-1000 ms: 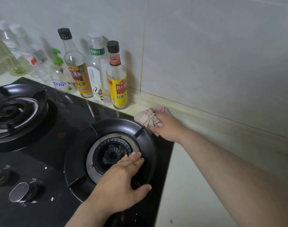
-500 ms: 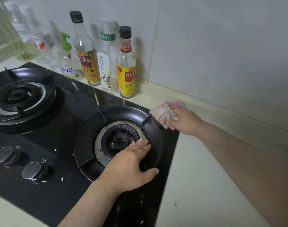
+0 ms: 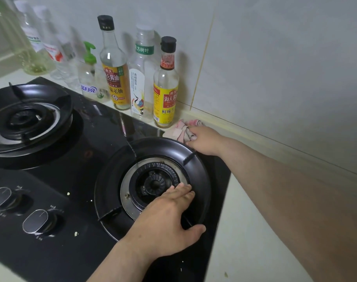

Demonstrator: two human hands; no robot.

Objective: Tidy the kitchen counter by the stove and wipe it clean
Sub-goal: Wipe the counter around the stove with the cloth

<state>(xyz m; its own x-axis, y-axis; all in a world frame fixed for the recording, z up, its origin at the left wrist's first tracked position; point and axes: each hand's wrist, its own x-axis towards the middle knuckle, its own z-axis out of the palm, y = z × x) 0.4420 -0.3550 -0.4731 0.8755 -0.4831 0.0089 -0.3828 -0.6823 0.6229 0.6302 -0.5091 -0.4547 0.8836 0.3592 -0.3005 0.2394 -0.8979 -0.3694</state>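
A pink and white cloth [image 3: 183,129] lies bunched on the pale counter [image 3: 254,231] between the black stove [image 3: 76,159] and the wall. My right hand [image 3: 204,140] grips the cloth, pressing it down beside the yellow-labelled sauce bottle [image 3: 166,88]. My left hand [image 3: 169,218] lies flat with straight fingers on the near burner ring [image 3: 153,180], the thumb spread over its rim.
A row of several bottles stands along the wall, among them a dark soy bottle [image 3: 114,66], a clear bottle [image 3: 142,74] and a green pump dispenser [image 3: 90,76]. A second burner [image 3: 29,119] sits at left. Two knobs [image 3: 35,220] and scattered crumbs [image 3: 76,233] lie on the stove front.
My right hand has slid the cloth along the counter, closer to the yellow-labelled bottle. The left hand has stayed on the burner ring. The view has shifted.
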